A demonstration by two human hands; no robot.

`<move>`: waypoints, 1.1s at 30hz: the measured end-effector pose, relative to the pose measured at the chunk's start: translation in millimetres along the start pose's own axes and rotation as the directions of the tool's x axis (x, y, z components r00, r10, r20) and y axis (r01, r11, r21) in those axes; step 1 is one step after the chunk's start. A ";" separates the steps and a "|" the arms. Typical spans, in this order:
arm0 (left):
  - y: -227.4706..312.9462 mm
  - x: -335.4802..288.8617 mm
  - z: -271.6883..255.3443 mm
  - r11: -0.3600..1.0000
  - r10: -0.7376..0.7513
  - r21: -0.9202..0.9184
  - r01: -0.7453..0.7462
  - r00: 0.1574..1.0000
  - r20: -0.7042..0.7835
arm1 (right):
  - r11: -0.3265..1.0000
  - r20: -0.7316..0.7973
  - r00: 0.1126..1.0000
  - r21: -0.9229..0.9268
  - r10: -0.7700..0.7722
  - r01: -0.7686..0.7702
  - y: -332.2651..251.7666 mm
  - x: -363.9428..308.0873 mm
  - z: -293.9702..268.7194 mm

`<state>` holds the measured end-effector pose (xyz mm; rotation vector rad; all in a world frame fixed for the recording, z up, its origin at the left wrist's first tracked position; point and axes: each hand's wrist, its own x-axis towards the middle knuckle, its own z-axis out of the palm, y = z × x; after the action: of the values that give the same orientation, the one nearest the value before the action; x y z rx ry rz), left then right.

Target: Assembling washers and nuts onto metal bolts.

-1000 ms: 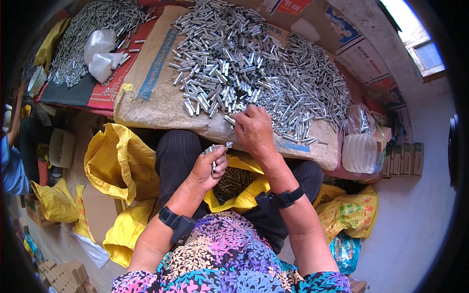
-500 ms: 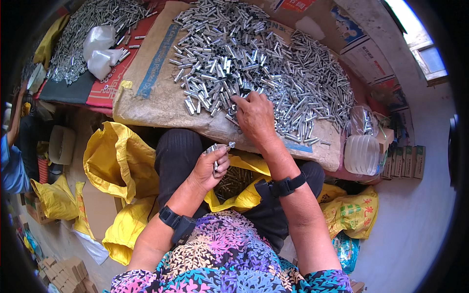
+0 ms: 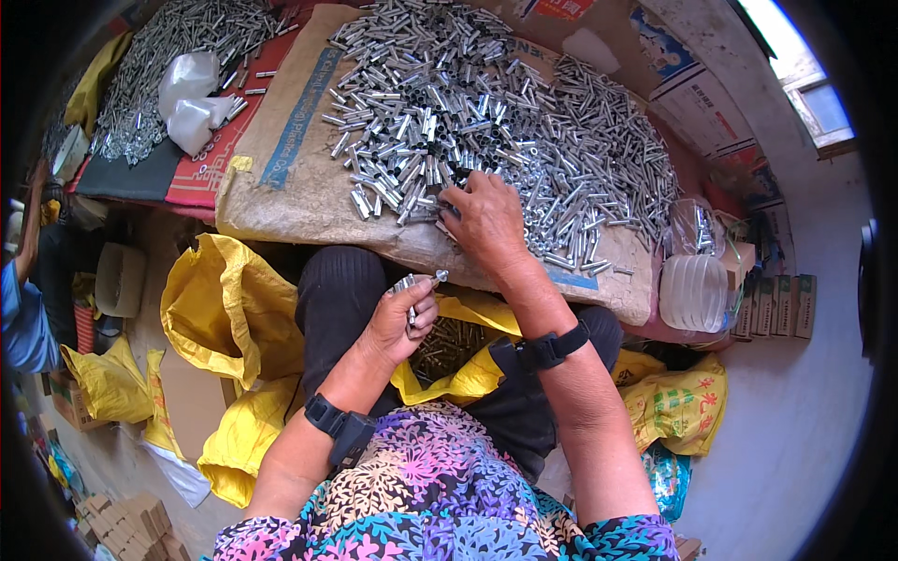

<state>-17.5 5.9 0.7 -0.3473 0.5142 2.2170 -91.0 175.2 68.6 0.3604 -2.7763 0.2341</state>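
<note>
Bare-handed handling of small metal parts, seen from above. L hand, ctr of frame, is closed, fingers curled round several silvery metal tubes; a small shiny part sticks out past the thumb, pointing to the R. R hand, just above ctr, is half curled, palm down, fingertips at the lower edge of the loose tube pile; whether it grips a piece can't be told, as the fingers hide the spot. The pile fills the upper ctr of the frame, on a bench w/ a worn brown cover. Below the hands, ctr, a yellow sack lies open btw the knees, w/ brass-coloured parts inside. A 2nd pile lies upper L, w/ white plastic pieces at its R edge; a 2nd open yellow sack stands L of ctr, and a clear ribbed container sits at R. Cf. 1.0 s ago: R hand, then lower and nearer L hand, is now farther up, against the pile; vs. 0.5 s ago it has shifted only slightly. L hand and its load look approx. unchanged throughout.
</note>
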 end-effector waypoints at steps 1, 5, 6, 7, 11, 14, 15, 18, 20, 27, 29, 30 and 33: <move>-0.3 0.2 -0.5 1.000 0.000 0.000 0.000 1.000 0.001 | 1.000 0.002 1.000 0.012 -0.009 0.009 2.5 -1.1 -0.6; -0.1 0.0 -2.1 1.000 0.003 0.004 -0.003 1.000 0.018 | 0.999 -0.012 1.000 0.026 -0.022 0.022 9.5 -7.8 -8.0; -0.1 -0.1 -1.7 1.000 0.003 0.007 -0.003 1.000 0.018 | 1.000 -0.015 1.000 0.013 -0.023 0.023 10.6 -9.2 -10.7; -0.1 0.1 -1.8 1.000 0.002 0.007 -0.002 1.000 0.018 | 1.000 -0.019 1.000 0.000 -0.023 0.023 12.0 -10.7 -12.8; -0.5 1.6 -3.9 1.000 0.003 0.016 -0.003 0.999 0.033 | 1.000 -0.034 0.999 -0.017 -0.014 0.013 20.2 -19.2 -14.5; -0.6 1.3 -4.3 1.000 0.004 0.018 -0.005 1.000 0.027 | 0.999 -0.027 1.000 -0.036 0.005 -0.006 22.3 -25.6 -17.2; -0.6 1.2 -4.1 1.000 0.004 0.019 -0.005 1.000 0.019 | 0.999 -0.054 0.998 -0.040 0.012 -0.015 22.8 -27.4 -17.7; -0.8 1.7 -4.4 1.000 0.005 0.019 -0.005 1.000 0.018 | 0.998 -0.091 0.995 -0.036 0.039 -0.043 25.8 -31.9 -17.5; -1.1 2.2 -4.3 1.000 0.003 0.019 -0.003 1.000 0.020 | 0.998 -0.101 0.993 -0.027 0.060 -0.063 27.5 -34.0 -18.0; -0.7 0.9 -2.4 1.000 0.008 0.026 -0.009 1.000 0.011 | 0.995 -0.157 0.986 0.094 0.054 -0.040 12.6 -31.0 -20.7; -0.9 1.1 -2.3 1.000 0.011 0.029 -0.011 1.000 0.008 | 0.993 -0.158 0.986 0.115 0.047 -0.029 7.5 -30.5 -18.1; -0.9 1.3 -2.4 0.999 0.013 0.031 -0.013 1.000 0.006 | 0.991 -0.146 0.988 0.136 0.041 -0.021 5.7 -31.2 -16.0; -1.0 1.8 -3.3 1.000 0.014 0.024 -0.015 1.000 0.018 | 0.987 -0.142 0.989 0.158 0.036 -0.013 0.5 -29.8 -10.8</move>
<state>-17.6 6.1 -3.2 -0.3121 0.5356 2.2238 -60.7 184.4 68.4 0.3339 -2.6277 0.4676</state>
